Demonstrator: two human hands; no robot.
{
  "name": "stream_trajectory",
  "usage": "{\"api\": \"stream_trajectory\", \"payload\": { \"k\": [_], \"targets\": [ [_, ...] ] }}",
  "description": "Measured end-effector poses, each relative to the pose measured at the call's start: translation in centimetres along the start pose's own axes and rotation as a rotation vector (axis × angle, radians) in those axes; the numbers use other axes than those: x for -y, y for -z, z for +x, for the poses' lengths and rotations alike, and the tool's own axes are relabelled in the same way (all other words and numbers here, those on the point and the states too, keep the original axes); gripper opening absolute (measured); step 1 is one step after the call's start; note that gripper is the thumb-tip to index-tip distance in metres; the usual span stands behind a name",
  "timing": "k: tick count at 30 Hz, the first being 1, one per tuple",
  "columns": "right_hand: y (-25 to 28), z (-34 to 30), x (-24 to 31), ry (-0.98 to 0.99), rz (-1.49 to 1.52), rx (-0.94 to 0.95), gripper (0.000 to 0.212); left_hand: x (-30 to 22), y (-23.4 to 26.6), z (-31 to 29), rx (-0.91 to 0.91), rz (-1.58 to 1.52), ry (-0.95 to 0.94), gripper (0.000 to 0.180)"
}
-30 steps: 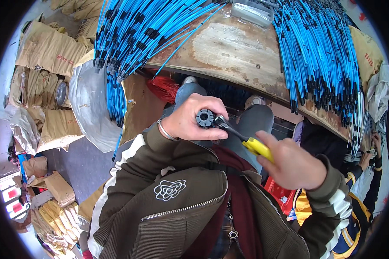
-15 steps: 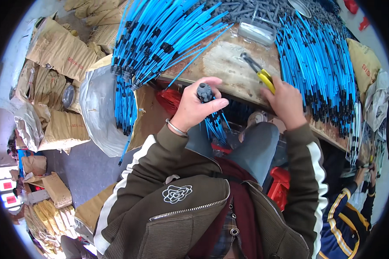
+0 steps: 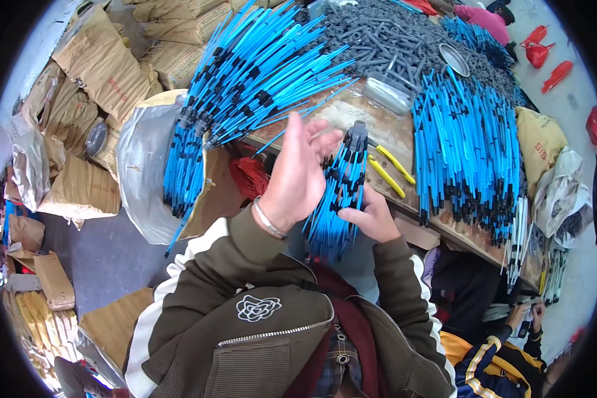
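My left hand (image 3: 293, 176) is raised beside a bundle of thin blue rods (image 3: 343, 178), palm turned toward it, fingers stretched and open. The bundle has black bands along it and a dark grey head at its upper end; its blue ends spread downward over my lap. My right hand (image 3: 373, 215) closes on the bundle's right side, the thumb lying across the rods. Just beyond, pliers with yellow handles (image 3: 391, 171) lie on the wooden table (image 3: 272, 136), their jaws partly hidden behind the bundle's head.
More blue rods with black bands lie in a large fan (image 3: 265, 86) at the left and a wide pile (image 3: 467, 139) at the right. A heap of grey parts (image 3: 371, 40) and a clear plastic box (image 3: 388, 93) sit farther back. Paper sacks (image 3: 103, 63) stand left. Another person's hands (image 3: 527, 315) work at lower right.
The pliers have left my right hand and lie on the table. My right hand has moved down-left onto the rod bundle. My left hand has let go of the bundle's head and opened.
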State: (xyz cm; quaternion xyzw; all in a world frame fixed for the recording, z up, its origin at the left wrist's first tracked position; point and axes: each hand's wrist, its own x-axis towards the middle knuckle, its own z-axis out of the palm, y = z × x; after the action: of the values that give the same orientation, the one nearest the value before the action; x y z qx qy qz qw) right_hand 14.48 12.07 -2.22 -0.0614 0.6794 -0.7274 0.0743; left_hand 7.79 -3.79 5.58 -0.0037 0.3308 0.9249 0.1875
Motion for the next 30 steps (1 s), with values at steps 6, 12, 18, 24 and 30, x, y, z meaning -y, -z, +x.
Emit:
{"api": "stream_trajectory", "payload": {
  "k": [6, 12, 18, 24, 30],
  "targets": [
    [2.1, -0.1, -2.4, 0.01, 0.339, 0.04, 0.068, 2.1, 0.7, -1.2, 0.232, -0.202, 0.031, 0.059],
    [2.1, -0.2, -2.1, 0.093, 0.411, 0.017, 0.071, 3.9, 0.7, -2.1, 0.419, -0.213, -0.073, 0.046],
    [1.3, -0.5, 0.0, 0.09, 0.209, 0.026, 0.068, 3.1, -0.8, -4.4, 0.225, 0.133, -0.177, 0.049],
    [-4.7, 0.5, 3.6, 0.426, -0.689, -0.138, 0.068, 0.2, 0.6, -3.1, -0.086, 0.662, -0.376, 0.035],
    [-7.2, -1.7, 8.1, 0.716, -1.047, -0.254, 0.09, -3.5, 5.2, -1.5, -0.161, 0.299, -0.441, 0.019]
  ]
}}
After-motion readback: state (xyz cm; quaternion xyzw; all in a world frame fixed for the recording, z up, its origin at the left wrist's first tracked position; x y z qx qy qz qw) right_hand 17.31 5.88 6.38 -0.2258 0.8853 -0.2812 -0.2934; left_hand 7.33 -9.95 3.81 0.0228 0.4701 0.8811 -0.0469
